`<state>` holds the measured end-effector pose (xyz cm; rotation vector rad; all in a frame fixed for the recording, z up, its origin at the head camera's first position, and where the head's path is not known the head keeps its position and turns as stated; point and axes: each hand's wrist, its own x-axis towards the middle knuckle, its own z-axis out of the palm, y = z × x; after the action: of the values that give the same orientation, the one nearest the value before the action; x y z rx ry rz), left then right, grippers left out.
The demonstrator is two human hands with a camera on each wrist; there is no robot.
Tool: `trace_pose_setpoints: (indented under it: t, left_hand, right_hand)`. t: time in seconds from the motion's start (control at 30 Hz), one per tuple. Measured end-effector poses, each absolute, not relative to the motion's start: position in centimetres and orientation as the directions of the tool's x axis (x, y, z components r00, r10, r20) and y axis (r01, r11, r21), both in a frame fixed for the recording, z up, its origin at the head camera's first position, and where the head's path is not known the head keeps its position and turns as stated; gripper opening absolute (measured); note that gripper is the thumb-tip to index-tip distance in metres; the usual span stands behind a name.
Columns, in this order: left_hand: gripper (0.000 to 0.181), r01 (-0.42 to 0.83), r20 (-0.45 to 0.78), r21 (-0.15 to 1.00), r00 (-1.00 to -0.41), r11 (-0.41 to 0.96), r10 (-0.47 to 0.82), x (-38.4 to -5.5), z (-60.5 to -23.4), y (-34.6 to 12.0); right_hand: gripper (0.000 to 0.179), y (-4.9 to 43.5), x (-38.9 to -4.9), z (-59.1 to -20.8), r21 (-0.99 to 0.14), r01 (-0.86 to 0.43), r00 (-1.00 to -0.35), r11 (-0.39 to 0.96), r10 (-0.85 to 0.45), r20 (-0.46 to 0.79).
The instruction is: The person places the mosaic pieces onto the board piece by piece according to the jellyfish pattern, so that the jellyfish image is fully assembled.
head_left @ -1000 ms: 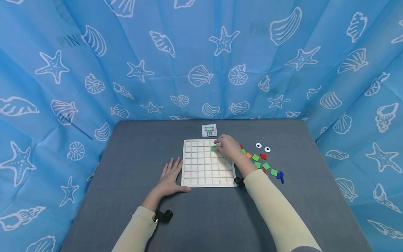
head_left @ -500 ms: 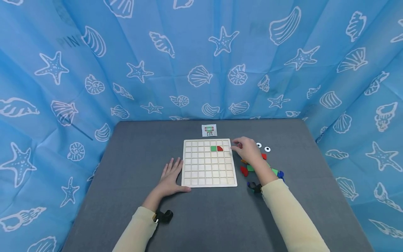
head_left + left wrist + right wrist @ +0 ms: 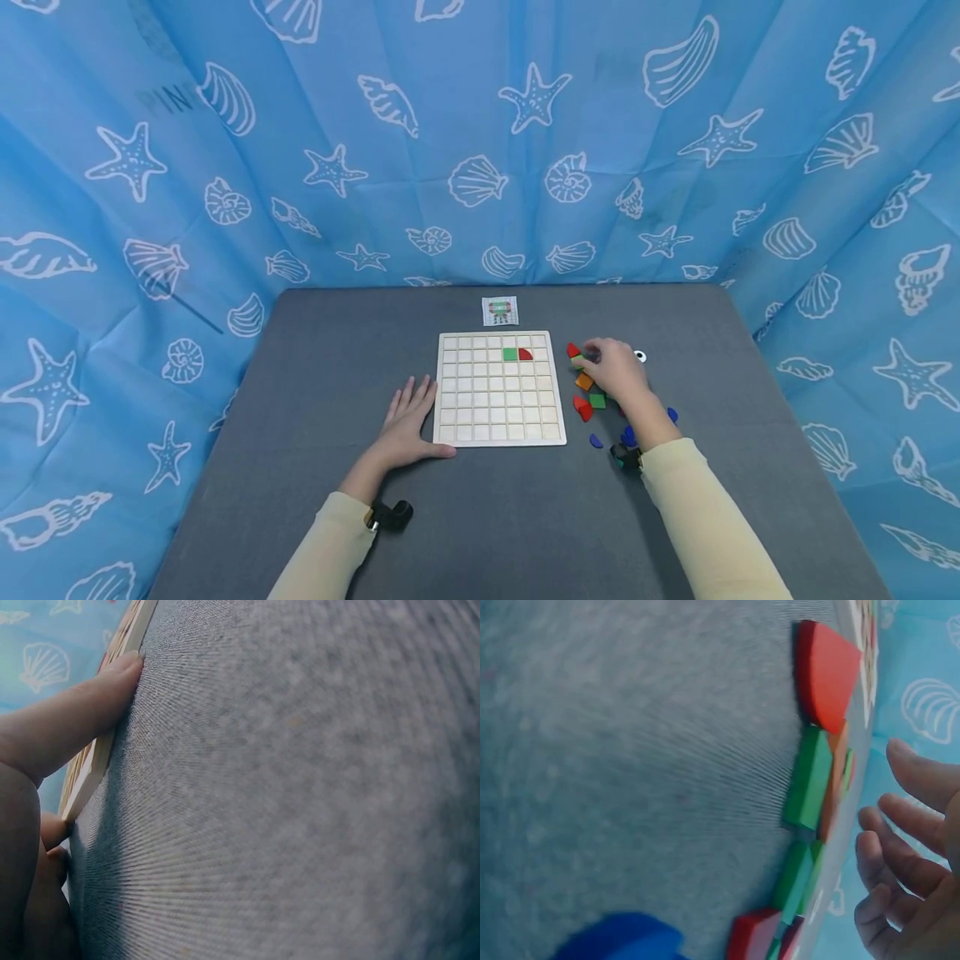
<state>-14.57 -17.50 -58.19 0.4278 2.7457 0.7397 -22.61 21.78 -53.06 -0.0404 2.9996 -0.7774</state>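
A pale wooden grid board (image 3: 497, 398) lies on the table. One of its upper cells holds a green square (image 3: 510, 354), and the cell to its right holds a red quarter-circle (image 3: 525, 354). My left hand (image 3: 408, 425) rests at the board's near left corner, fingers spread along the left side and thumb at the front edge. To the right of the board, my right hand (image 3: 618, 371) hovers over loose coloured pieces. In the right wrist view its fingers are loosely bent with nothing visible between them, beyond a red piece (image 3: 832, 679) and a green square block (image 3: 808, 778).
Behind the board lies a small printed picture card (image 3: 499, 311). Around the right hand are an orange square (image 3: 584, 381), several red, green and blue pieces, and a white ring (image 3: 640, 356). A blue curtain (image 3: 420, 208) stands behind the table.
My right hand has left the board and moved right, over the loose pieces. The red quarter-circle beside the green square has come into view. My left hand stays put.
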Motion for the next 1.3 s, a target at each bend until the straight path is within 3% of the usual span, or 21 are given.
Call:
trace_pose_setpoints:
  t: [0.2, 0.4, 0.73, 1.3]
  left_hand:
    - [0.131, 0.227, -0.169, 0.513, -0.919, 0.828, 0.356, -14.6, -58.2, -17.6]
    - [0.13, 0.248, -0.127, 0.545, -0.92, 0.801, 0.371, -14.5, -58.0, -17.5]
    - [0.131, 0.214, -0.184, 0.522, -0.917, 0.825, 0.354, -14.6, -58.0, -17.5]
    - [0.132, 0.209, -0.173, 0.524, -0.923, 0.826, 0.343, -14.6, -58.3, -17.5]
  right_hand:
    - [0.05, 21.8, -23.1, -54.0, -0.435, 0.014, -0.996, 0.9, -0.028, -0.09]
    - [0.043, 21.8, -23.1, -54.4, -0.415, 0.042, -0.993, 0.909, -0.006, -0.115]
    - [0.03, 21.6, -23.3, -54.1, -0.429, -0.016, -0.992, 0.903, -0.067, -0.106]
    - [0.034, 21.2, -23.3, -52.8, -0.452, -0.102, -0.984, 0.886, -0.158, -0.087]
